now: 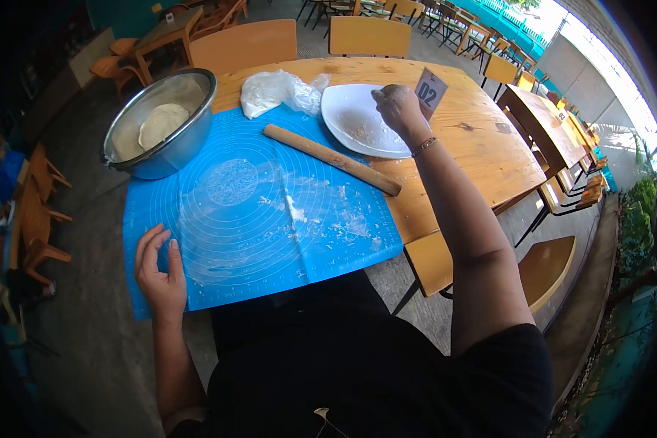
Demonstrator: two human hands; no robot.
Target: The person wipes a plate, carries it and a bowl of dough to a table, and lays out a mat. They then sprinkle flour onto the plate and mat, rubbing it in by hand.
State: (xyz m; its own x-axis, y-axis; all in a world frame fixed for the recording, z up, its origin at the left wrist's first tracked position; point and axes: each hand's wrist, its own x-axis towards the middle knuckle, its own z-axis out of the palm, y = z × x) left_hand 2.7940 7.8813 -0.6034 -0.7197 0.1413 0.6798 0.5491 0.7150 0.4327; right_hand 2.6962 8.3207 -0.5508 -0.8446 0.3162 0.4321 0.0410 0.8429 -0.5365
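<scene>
My left hand (159, 270) rests at the near left edge of a blue pastry mat (219, 252), fingers loosely curved and thumb apart, holding nothing. Over the right side of a white plate (347, 109) my right hand (398, 109) is closed in a fist; whatever it holds is hidden. Flour lies on the plate. A wooden rolling pin (332, 159) lies diagonally across the mat's far right part. White flour (294, 210) is smeared over the mat. Beside the mat's far left corner, a metal bowl (169, 157) contains a pale lump of dough (163, 125).
A plastic bag of white powder (274, 93) lies between bowl and plate. A number card marked 02 (430, 93) stands just beyond my right hand. All this is on a wooden table (482, 157), with chairs (370, 36) around it. Plants (639, 208) line the right side.
</scene>
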